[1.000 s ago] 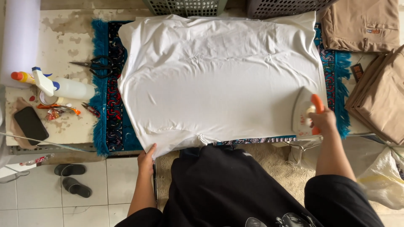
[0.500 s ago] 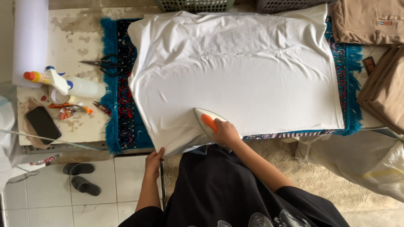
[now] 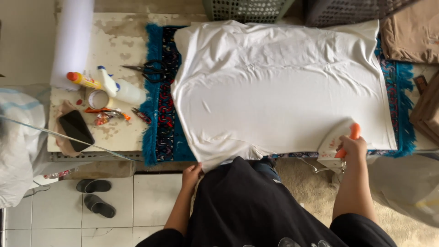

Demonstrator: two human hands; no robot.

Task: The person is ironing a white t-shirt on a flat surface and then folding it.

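- The person's black clothes (image 3: 256, 206) fill the bottom middle of the frame, closest to the camera.
- The left hand (image 3: 191, 173) is at the bottom, a little left of the middle. Its fingers pinch the near edge of the white shirt (image 3: 279, 87) where the cloth hangs over the table edge.
- The right hand (image 3: 353, 147) is at the lower right. Its fingers are curled tight around the orange handle of the iron (image 3: 336, 142).
- The iron is white. It sits on the lower right corner of the shirt, close to the near edge of the table.
- The white shirt lies spread flat across the middle of the frame. It has some small wrinkles near the top.
- Under the shirt is a blue patterned mat (image 3: 160, 91) with fringed edges. It shows on the left and right sides of the shirt.
- At the lower left, a pair of dark slippers (image 3: 95, 197) sits on the white floor tiles.
- On the left part of the table (image 3: 119, 41) is a black phone (image 3: 76, 130), a white spray bottle (image 3: 119, 88) and a small yellow bottle with an orange cap (image 3: 82, 80).
- Black scissors (image 3: 146, 69) lie just beside the left edge of the mat.
- A white roll (image 3: 73, 41) is at the upper left.
- Folded brown clothes (image 3: 411, 32) are at the upper right.
- Two baskets (image 3: 247, 8) stand at the top edge, farthest away.
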